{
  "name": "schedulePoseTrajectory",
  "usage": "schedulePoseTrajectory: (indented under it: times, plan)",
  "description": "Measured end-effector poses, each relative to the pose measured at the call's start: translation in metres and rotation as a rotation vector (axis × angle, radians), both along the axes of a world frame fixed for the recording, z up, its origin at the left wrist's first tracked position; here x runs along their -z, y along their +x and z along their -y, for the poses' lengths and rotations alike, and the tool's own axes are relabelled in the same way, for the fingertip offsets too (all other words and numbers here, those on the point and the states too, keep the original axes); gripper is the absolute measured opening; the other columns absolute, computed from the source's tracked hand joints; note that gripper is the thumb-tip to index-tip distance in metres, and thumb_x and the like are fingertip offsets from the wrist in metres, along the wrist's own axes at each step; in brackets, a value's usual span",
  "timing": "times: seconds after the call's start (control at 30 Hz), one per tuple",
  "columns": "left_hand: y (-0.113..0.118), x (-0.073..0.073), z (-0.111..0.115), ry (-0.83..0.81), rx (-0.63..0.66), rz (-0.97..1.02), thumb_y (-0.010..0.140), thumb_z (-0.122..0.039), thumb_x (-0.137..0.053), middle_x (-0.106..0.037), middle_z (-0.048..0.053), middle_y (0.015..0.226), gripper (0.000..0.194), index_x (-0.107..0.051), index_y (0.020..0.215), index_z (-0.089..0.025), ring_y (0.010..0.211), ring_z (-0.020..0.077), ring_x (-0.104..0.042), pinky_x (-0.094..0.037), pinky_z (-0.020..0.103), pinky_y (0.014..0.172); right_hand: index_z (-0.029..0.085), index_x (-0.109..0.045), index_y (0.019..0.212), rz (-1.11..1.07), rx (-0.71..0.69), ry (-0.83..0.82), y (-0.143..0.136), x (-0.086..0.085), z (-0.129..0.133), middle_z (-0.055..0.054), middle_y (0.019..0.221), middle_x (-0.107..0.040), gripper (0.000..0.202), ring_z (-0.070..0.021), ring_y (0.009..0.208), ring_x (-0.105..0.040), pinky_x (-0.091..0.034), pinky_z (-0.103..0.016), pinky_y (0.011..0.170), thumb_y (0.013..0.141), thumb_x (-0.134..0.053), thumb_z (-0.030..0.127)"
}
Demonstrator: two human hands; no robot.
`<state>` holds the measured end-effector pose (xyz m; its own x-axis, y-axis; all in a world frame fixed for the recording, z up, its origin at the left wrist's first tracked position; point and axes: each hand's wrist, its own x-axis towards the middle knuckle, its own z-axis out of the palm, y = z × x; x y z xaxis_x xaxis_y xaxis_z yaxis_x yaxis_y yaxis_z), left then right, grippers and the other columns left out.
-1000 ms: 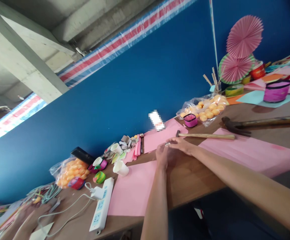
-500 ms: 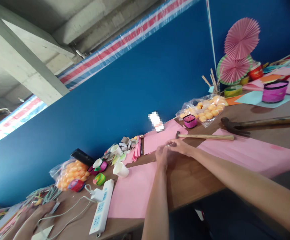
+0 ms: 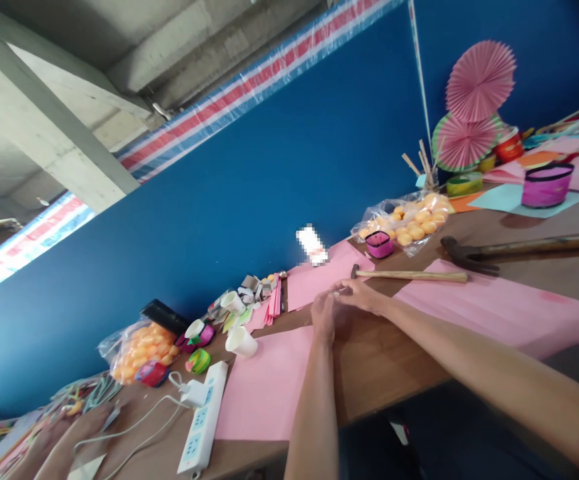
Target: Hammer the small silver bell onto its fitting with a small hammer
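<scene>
My left hand [image 3: 323, 316] and my right hand [image 3: 358, 296] meet above the brown table [image 3: 379, 363]. Their fingers are closed around something small and shiny between the fingertips, too small to name. Just beyond my right hand lies a small hammer [image 3: 414, 275] with a pale wooden handle. Pink paper sheets lie around my hands: one at the left [image 3: 264, 393], one behind [image 3: 314, 283] and one at the right [image 3: 499, 303]. On the left sheet's upper edge stands a white paper cup [image 3: 242, 342].
A power strip [image 3: 203, 420] with a plugged-in charger lies at the left. Another person's hands [image 3: 76, 427] are at the lower left. A claw hammer [image 3: 524, 250], a bag of orange balls [image 3: 416, 220] and a pink basket [image 3: 548, 185] are at the right.
My hands have barely moved and stay together. At the lower left, the other person's hands have shifted slightly.
</scene>
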<state>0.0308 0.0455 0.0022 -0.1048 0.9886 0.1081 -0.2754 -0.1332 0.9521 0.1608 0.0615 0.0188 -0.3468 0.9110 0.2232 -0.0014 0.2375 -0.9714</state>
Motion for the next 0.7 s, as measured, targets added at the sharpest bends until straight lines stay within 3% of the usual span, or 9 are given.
schedulePoseTrajectory:
  times: [0.07, 0.17, 0.3, 0.37, 0.4, 0.5, 0.7]
  plan:
    - [0.0, 0.0, 0.0, -0.003, 0.015, 0.01, 0.063, -0.037, -0.068, -0.065, 0.008, 0.08, 0.034, -0.06, 0.085, -0.012, 0.076, 0.0196, -0.063, -0.048, 0.039, 0.076, 0.015, -0.057, 0.102, 0.091, 0.009, 0.071, 0.001, -0.002, -0.001, -0.005, 0.09, -0.065, 0.034, -0.0153, 0.081, -0.059, -0.048, -0.025, 0.069, 0.072, -0.06, 0.031]
    - [0.0, -0.002, 0.001, 0.007, 0.022, 0.108, 0.066, -0.034, -0.067, -0.065, 0.006, 0.078, 0.029, -0.059, 0.084, -0.013, 0.073, 0.0173, -0.063, -0.049, 0.037, 0.075, 0.017, -0.057, 0.102, 0.339, 0.196, 0.216, 0.01, -0.008, -0.007, -0.004, 0.095, -0.064, 0.028, -0.0147, 0.082, -0.058, -0.046, -0.025, 0.071, 0.077, -0.054, 0.029]
    - [-0.004, -0.002, 0.001, 0.023, -0.02, 0.213, 0.072, -0.037, -0.062, -0.064, 0.005, 0.08, 0.027, -0.058, 0.086, -0.015, 0.073, 0.0145, -0.063, -0.05, 0.03, 0.073, 0.014, -0.055, 0.105, 0.532, 0.496, 0.232, 0.037, -0.013, -0.014, -0.016, 0.112, -0.054, 0.028, -0.0278, 0.104, -0.047, -0.035, -0.043, 0.085, 0.081, -0.045, 0.025]
    - [-0.007, -0.001, -0.001, 0.023, -0.039, 0.23, 0.074, -0.041, -0.058, -0.063, 0.007, 0.083, 0.028, -0.059, 0.087, -0.016, 0.075, 0.0149, -0.063, -0.05, 0.028, 0.071, 0.017, -0.053, 0.109, 0.934, 0.669, 0.157, 0.051, -0.013, -0.017, -0.015, 0.114, -0.053, 0.032, -0.0316, 0.108, -0.042, -0.032, -0.047, 0.084, 0.08, -0.048, 0.028]
    - [-0.008, 0.0, -0.002, 0.023, -0.051, 0.247, 0.075, -0.042, -0.057, -0.063, 0.008, 0.084, 0.029, -0.059, 0.087, -0.016, 0.076, 0.0152, -0.062, -0.05, 0.028, 0.071, 0.018, -0.053, 0.11, 1.084, 0.682, 0.098, 0.056, -0.013, -0.018, -0.014, 0.114, -0.053, 0.034, -0.0321, 0.107, -0.042, -0.033, -0.046, 0.082, 0.078, -0.05, 0.031]
    - [-0.012, 0.003, -0.006, 0.013, -0.091, 0.344, 0.077, -0.041, -0.055, -0.063, 0.009, 0.089, 0.027, -0.061, 0.088, -0.017, 0.079, 0.0151, -0.062, -0.05, 0.026, 0.073, 0.018, -0.06, 0.098, 1.191, 0.649, 0.029, 0.064, -0.011, -0.02, -0.014, 0.104, -0.058, 0.026, -0.0318, 0.098, -0.048, -0.036, -0.043, 0.074, 0.076, -0.054, 0.029]
    - [-0.014, 0.006, -0.009, 0.006, -0.114, 0.375, 0.075, -0.028, -0.059, -0.065, 0.007, 0.093, 0.023, -0.062, 0.095, -0.016, 0.084, 0.0163, -0.063, -0.046, 0.033, 0.086, 0.016, -0.059, 0.101, 1.233, 0.724, 0.122, 0.055, -0.011, -0.015, -0.016, 0.103, -0.058, 0.033, -0.0281, 0.096, -0.048, -0.031, -0.042, 0.076, 0.085, -0.03, 0.012]
